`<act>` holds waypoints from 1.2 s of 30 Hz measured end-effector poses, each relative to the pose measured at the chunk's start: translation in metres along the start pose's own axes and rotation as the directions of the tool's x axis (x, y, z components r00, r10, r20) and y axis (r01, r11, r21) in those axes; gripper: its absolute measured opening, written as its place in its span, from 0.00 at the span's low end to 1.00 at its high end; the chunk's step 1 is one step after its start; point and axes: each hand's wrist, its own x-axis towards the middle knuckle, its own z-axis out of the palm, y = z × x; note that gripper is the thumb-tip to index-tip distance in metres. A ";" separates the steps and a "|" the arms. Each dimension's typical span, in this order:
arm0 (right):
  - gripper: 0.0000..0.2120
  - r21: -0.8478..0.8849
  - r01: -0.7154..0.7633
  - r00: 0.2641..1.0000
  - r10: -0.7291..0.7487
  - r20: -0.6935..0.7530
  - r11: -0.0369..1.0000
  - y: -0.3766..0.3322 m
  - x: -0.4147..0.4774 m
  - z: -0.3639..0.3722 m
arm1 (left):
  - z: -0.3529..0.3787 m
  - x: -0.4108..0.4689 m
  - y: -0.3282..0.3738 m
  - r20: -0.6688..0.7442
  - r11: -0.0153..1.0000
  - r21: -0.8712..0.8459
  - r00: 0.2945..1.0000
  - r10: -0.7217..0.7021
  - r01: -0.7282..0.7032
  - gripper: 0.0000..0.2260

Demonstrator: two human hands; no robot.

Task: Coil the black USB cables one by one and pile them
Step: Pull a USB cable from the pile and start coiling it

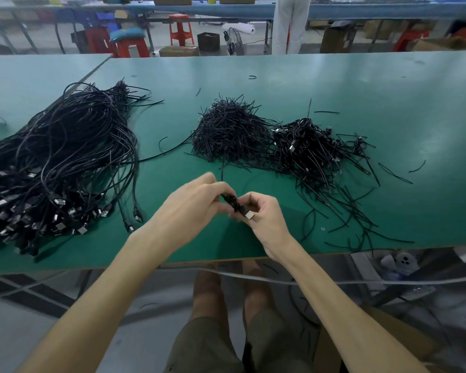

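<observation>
A small coiled cable (230, 201) is held by both hands just above the table (320, 76), approx. centre, near the front edge. The left hand (197, 208) has its fingers curled round the coil's far end. The right hand (264, 219) has its fingers pinched on the near end, w/ the silver plug (249, 216) poking out. A thin black strand is seen rising from the coil; tie or cable tail can't be told.

Loose cables (65, 157) are heaped at left, ties (232, 133) in the middle, and the done pile (307, 149) right beside them, edges touching.

Risks, as judged:
- The coil could spring open if either grip is eased before it is bound, since stiff cable wants to unwind.
- The strand could be lost from the fingers, as it's thin and little of it is held.
- The coil could be dropped among the ties rather than on the done pile, the two heaps being so close.
- Stray ties near the front edge could be swept off by a forearm.
</observation>
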 end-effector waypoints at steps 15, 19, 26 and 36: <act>0.09 -0.232 0.056 0.996 -0.070 -0.053 0.971 -0.001 -0.004 0.005 | 0.022 0.021 0.035 -0.108 0.899 0.117 0.906 -0.410 0.421 0.08; 0.08 -0.303 0.076 0.988 -0.113 -0.107 0.950 -0.001 -0.007 0.007 | 0.023 0.028 0.033 -0.046 0.891 0.113 0.898 -0.437 0.440 0.07; 0.05 -0.169 0.021 0.992 -0.042 -0.118 0.985 -0.005 -0.001 0.002 | 0.028 0.022 0.020 0.027 0.871 -0.251 0.903 -0.429 0.422 0.12; 0.12 0.035 -0.037 0.983 0.042 -0.179 0.999 -0.007 0.000 0.001 | 0.024 0.009 0.008 0.059 0.945 -0.319 0.997 -0.049 0.065 0.17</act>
